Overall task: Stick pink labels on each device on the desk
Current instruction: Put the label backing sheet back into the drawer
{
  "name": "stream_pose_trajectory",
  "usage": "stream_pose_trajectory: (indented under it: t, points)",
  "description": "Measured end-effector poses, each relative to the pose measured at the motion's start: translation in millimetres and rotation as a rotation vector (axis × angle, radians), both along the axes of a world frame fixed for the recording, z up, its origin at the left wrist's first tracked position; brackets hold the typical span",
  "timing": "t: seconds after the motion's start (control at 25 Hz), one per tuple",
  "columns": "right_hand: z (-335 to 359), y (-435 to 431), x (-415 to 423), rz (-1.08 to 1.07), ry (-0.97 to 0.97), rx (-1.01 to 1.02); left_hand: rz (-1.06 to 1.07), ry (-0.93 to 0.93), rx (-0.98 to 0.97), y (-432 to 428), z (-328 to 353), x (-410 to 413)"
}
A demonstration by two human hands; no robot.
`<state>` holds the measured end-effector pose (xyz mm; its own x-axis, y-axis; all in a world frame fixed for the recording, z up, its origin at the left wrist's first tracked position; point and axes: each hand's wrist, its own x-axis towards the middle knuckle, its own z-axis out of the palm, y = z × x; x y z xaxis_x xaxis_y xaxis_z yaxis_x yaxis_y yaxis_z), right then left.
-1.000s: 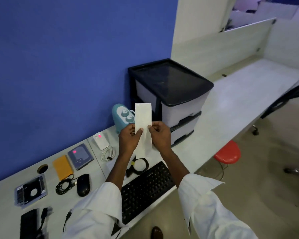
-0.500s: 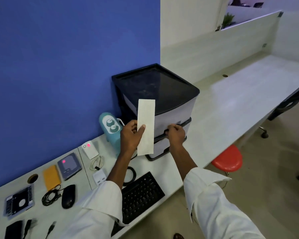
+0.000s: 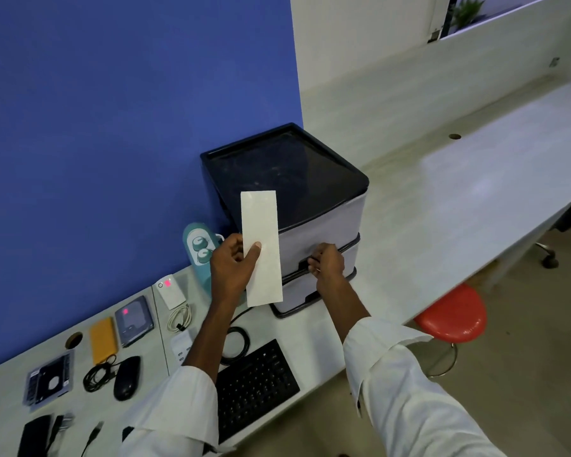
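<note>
My left hand [image 3: 231,270] holds a long white label backing strip [image 3: 261,249] upright in front of the drawer unit. My right hand [image 3: 325,263] grips the handle of a drawer on the black-topped grey drawer unit [image 3: 287,179]. On the desk, a white device [image 3: 170,291] and a grey device [image 3: 134,319] each carry a pink label. A teal device with two knobs [image 3: 200,250] stands by the blue wall. An orange device [image 3: 103,339], a black mouse [image 3: 126,377], a black keyboard [image 3: 254,387] and a drive caddy [image 3: 48,380] lie nearer me.
White cable coil [image 3: 178,318], black cable coils [image 3: 96,376] and a white adapter [image 3: 182,346] lie among the devices. A red stool [image 3: 452,319] stands right of the desk. The long white desk [image 3: 459,192] runs to the right, with a cable hole [image 3: 455,136].
My right hand left the strip and went to the drawer handle, where it stays. My left hand keeps the strip alone. The view shifted slightly to the right.
</note>
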<state>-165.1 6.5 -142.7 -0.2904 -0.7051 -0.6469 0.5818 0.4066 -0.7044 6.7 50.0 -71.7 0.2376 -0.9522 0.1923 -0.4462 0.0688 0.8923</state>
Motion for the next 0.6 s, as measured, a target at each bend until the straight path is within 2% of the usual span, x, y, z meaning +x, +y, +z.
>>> stream_pose_trajectory:
  t: [0.28, 0.44, 0.6]
  points:
    - [-8, 58, -11, -0.091, -0.024, -0.010, -0.085, -0.008, -0.067, 14, 16, -4]
    - [-11, 90, -18, -0.114, 0.029, 0.047, -0.182, -0.009, -0.072, 18, 23, -10]
    - [-14, 109, -22, -0.122, 0.047, 0.070, -0.307, -0.121, -0.055, 14, 32, -19]
